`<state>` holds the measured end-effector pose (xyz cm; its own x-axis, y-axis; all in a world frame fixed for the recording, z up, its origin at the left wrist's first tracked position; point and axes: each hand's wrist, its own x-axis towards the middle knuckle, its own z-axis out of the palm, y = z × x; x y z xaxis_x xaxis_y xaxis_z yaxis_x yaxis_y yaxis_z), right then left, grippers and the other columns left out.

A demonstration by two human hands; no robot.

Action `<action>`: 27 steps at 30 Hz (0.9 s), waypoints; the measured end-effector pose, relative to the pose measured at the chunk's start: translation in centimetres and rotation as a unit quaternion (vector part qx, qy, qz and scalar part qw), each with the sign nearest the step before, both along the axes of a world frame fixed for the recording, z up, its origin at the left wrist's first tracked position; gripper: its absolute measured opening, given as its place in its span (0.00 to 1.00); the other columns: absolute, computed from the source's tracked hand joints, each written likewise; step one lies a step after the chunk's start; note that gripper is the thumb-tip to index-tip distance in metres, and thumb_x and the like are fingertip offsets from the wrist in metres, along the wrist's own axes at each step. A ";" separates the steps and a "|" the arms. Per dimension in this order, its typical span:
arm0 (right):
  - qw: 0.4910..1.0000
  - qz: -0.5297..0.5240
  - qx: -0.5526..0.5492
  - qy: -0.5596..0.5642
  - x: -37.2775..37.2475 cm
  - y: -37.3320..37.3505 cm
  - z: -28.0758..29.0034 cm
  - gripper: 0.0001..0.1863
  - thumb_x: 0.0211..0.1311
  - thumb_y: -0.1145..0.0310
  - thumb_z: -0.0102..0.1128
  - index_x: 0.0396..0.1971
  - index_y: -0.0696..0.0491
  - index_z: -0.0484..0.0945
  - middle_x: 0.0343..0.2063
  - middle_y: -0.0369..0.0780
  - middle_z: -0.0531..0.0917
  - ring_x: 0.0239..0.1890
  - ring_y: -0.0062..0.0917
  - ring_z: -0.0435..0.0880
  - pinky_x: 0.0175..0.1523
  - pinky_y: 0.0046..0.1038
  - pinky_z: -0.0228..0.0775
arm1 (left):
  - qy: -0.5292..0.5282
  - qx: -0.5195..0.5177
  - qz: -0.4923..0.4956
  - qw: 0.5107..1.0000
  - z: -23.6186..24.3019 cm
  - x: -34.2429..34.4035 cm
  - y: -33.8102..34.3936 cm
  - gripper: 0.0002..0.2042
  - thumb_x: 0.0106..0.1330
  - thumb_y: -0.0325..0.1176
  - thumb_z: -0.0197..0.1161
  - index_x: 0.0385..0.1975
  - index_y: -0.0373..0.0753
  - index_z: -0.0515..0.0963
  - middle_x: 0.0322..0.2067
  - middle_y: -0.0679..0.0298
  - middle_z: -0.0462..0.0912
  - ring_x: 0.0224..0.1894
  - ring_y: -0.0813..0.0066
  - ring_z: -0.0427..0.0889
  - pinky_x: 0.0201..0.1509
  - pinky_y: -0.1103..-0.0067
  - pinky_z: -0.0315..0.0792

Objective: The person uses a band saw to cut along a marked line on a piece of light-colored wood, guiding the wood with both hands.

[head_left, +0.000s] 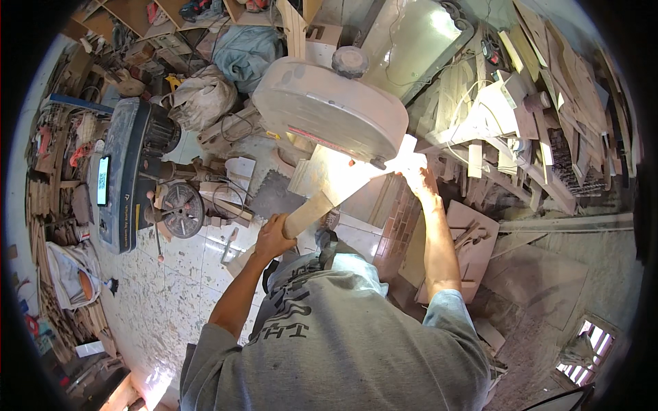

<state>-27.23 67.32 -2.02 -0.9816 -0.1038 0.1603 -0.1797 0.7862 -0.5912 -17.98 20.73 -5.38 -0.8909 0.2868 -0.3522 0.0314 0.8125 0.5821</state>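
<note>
A long pale wooden board (308, 215) slants across in front of me, from near my waist on the left up to the far right. My left hand (274, 237) is wrapped round its near part. Toward the other end, my right hand (419, 179) is closed at the board's edge, under strong light that washes out its fingertips. The rounded grey upper housing of a band saw (329, 103) stands over the board's middle and far part. Glare hides the blade and the exact spot where wood and machine meet.
On the left stands a drill press (120, 178) with a round slotted part (182, 209). Stacked timber and offcuts (548, 116) crowd the right side. Cloth bundles (247, 53) and shelves (137, 17) lie beyond the saw. A wooden panel (469, 240) leans near my right forearm.
</note>
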 end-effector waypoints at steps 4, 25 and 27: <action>0.998 0.022 0.023 0.050 -0.3 0.3 -0.4 0.06 0.59 0.70 0.63 0.28 0.54 0.87 0.28 0.40 0.88 0.38 0.37 0.86 0.47 0.38 0.77 | 0.006 0.005 -0.001 1.000 -0.2 0.0 0.2 0.35 0.46 0.41 0.75 0.58 0.40 0.75 0.51 0.48 0.80 0.54 0.44 0.82 0.60 0.58 0.77; 0.999 0.002 -0.041 -0.004 -1.2 0.2 0.6 0.13 0.64 0.66 0.59 0.24 0.57 0.85 0.24 0.42 0.87 0.29 0.34 0.86 0.40 0.35 0.77 | -0.004 -0.006 -0.001 1.000 -0.8 0.5 0.7 0.37 0.47 0.43 0.75 0.60 0.41 0.73 0.52 0.49 0.79 0.55 0.44 0.82 0.60 0.56 0.76; 0.998 -0.001 -0.063 -0.020 -1.3 0.4 0.3 0.15 0.65 0.64 0.58 0.24 0.57 0.85 0.24 0.42 0.87 0.29 0.34 0.85 0.40 0.35 0.76 | -0.009 -0.002 0.002 1.000 -0.6 0.5 0.8 0.36 0.47 0.43 0.75 0.60 0.41 0.73 0.52 0.49 0.79 0.55 0.43 0.82 0.61 0.57 0.76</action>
<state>-28.52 67.71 -1.68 -0.9878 -0.0826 0.1322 -0.1516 0.7062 -0.6916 -17.49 21.56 -5.96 -0.8852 0.2819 -0.3700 0.0171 0.8146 0.5798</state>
